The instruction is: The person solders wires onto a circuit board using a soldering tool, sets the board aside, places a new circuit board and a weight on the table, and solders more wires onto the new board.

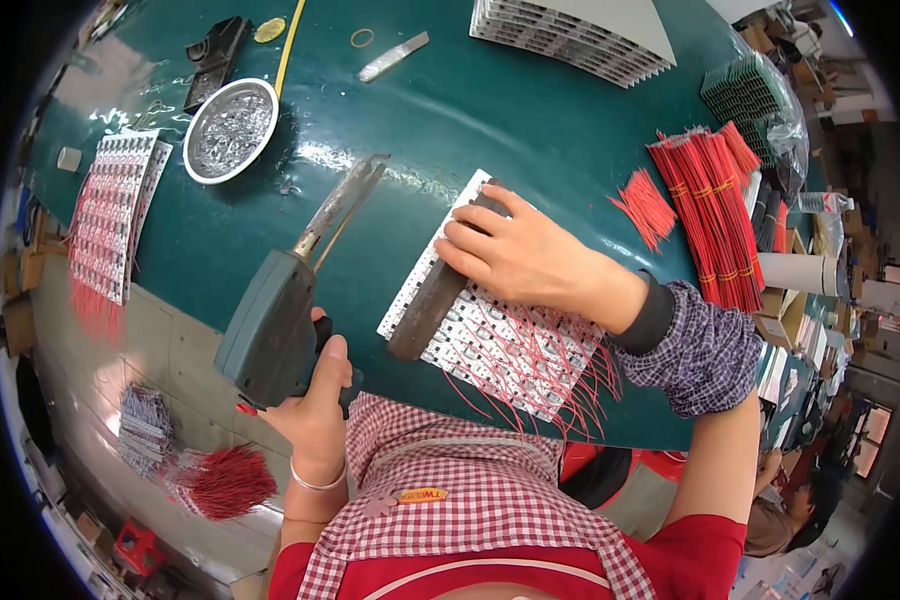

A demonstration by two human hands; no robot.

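My left hand [315, 415] is wrapped around the handle of a grey-green soldering gun [268, 325]. Its long metal tip points up and away over the table, apart from the boards. My right hand [530, 250] lies across a dark flat bar [425, 315], its fingers curled over the bar's far part. Under the bar is a white circuit board panel [515, 370] with rows of small dark parts. Thin red wires [560, 350] spread from the panel toward the table's near edge. The palm hides part of the panel.
A white-rimmed bowl [192, 165] of shiny bits stands at far left, near wired panels [120, 215] overhanging the edge. Red wire bundles [710, 215] and loose red wires [647, 208] lie right. Stacked panels [575, 40] sit at the back, beyond a flat blade-like tool [394, 57].
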